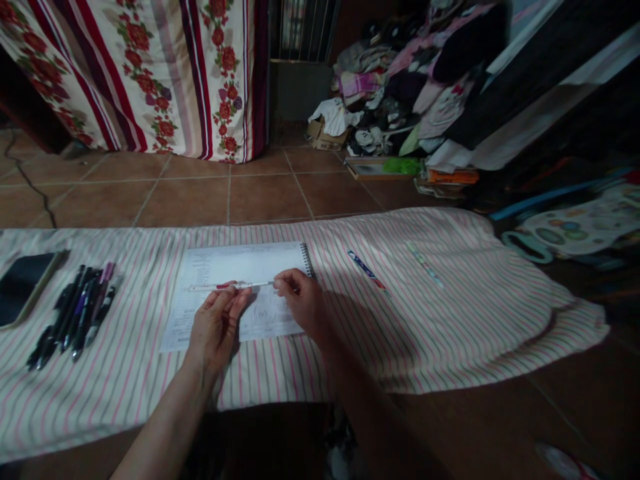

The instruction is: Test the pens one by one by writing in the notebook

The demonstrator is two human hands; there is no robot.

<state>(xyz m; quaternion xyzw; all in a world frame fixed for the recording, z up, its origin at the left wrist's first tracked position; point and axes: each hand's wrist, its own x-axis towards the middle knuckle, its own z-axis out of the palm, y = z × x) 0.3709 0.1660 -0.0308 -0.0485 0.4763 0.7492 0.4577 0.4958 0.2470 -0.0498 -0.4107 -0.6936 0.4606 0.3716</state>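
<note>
My left hand (217,323) pinches a slim pen (260,285), pale with a red part near the fingertips. It lies level above a spiral notebook (235,260). At the pen's right end, the thumb and fingers of my right hand (301,297) are closed on its thin, light tip. Whether that tip is a separate piece, I cannot tell. Beneath both hands, the notebook's white page carries print along its edges and faint handwriting in the lower middle. Its wire binding runs down the right side, partly behind my right hand.
Several pens (80,310) lie grouped on the striped cloth (150,393) at left, beside a dark phone (23,283). Right of the notebook are a dark blue patterned strip (367,269) and a pale patterned strip (424,263). Piled clothes (400,87) stand behind.
</note>
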